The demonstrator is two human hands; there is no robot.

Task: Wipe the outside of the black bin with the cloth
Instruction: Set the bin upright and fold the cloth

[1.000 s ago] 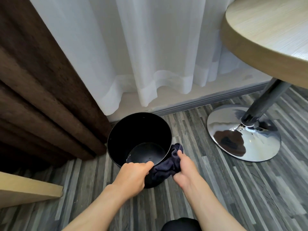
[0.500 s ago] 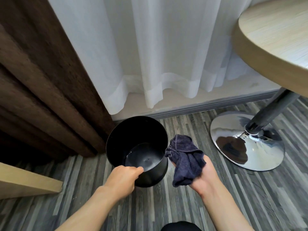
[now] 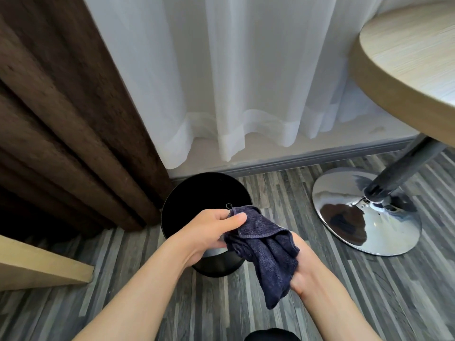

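Note:
The round black bin [image 3: 197, 193] stands upright on the striped wood floor by the curtains, its inside facing me. Over its near rim I hold a dark blue cloth [image 3: 268, 252] in both hands. My left hand [image 3: 209, 232] pinches the cloth's top corner, where a small loop sticks up. My right hand [image 3: 305, 274] lies under the bunched lower part and grips it. The cloth hangs clear of the bin wall. My hands and the cloth hide the bin's near side.
A brown curtain [image 3: 61, 134] hangs left of the bin, a sheer white curtain [image 3: 246, 82] behind it. A round wooden table [image 3: 406, 60] with a chrome base [image 3: 364, 212] stands at the right. A wooden board edge [image 3: 41, 264] juts in at the lower left.
My left hand has let go of the bin's rim and taken the cloth's top corner. My right hand has lifted the cloth off the bin's side and towards the middle.

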